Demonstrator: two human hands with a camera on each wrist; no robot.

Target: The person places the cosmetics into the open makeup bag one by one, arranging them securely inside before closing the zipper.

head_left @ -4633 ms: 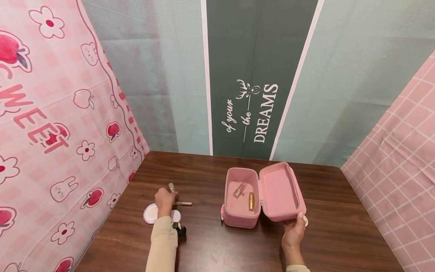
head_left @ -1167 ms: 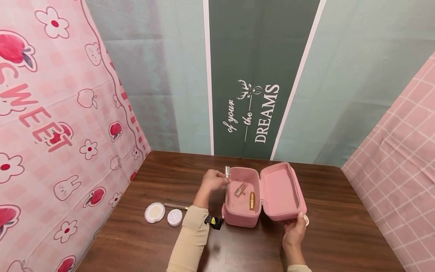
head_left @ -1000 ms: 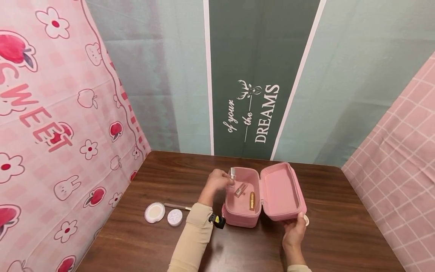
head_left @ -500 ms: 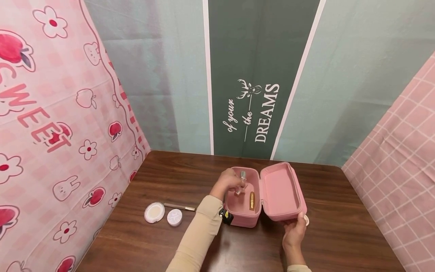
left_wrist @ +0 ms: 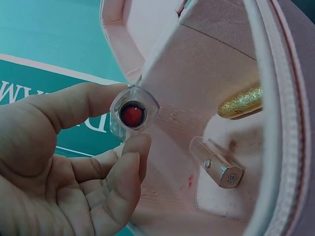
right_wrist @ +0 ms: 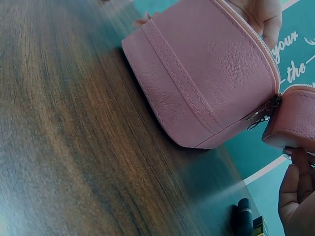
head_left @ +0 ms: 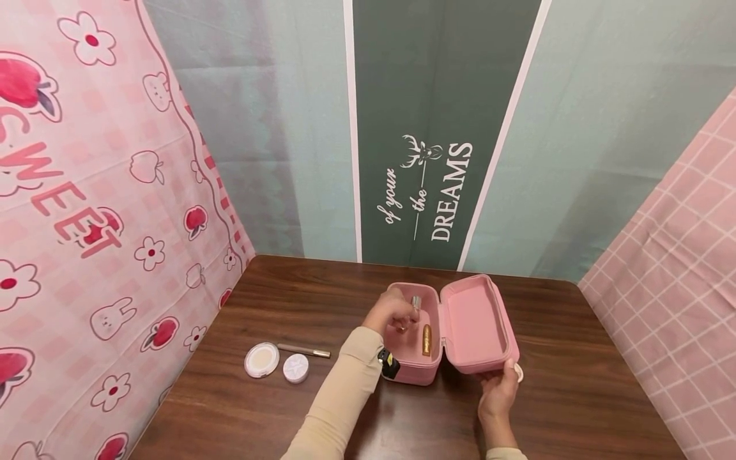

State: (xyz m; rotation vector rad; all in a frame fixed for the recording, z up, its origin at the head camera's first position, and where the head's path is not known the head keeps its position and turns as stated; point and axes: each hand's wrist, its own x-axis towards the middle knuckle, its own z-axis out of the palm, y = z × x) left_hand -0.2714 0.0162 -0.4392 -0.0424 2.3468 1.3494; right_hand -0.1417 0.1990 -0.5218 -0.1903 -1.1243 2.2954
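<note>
Forearm point(head_left: 339, 386) slanting up from the bottom edge on my head feed, the left hand point(head_left: 394, 310) bends down into the deep half of the pink case point(head_left: 409, 372), its fingertips close together on a clear tube point(head_left: 416, 301) whose silver end sticks up. The right hand point(head_left: 498, 397) reaches up from below, thumb on the near right corner of the opened lid point(head_left: 474, 329). A second ago I had the left hand over the case's left rim; it has since gone further in and now covers the small lipstick that showed there, while the right hand and lid sit as they did. The slim pen point(head_left: 305, 351), partly behind the forearm then, now shows whole beside a flat white compact point(head_left: 261, 360) and a small round tub point(head_left: 296, 368).

From the left wrist I get the palm side: one digit above and another below pinch the clear tube, its red-centred end toward me, with the lipstick point(left_wrist: 219, 164) and a gold tube point(left_wrist: 241, 102) lying apart inside the case.

On the right wrist I see the right hand's fingers narrowed on the lid's edge.
</note>
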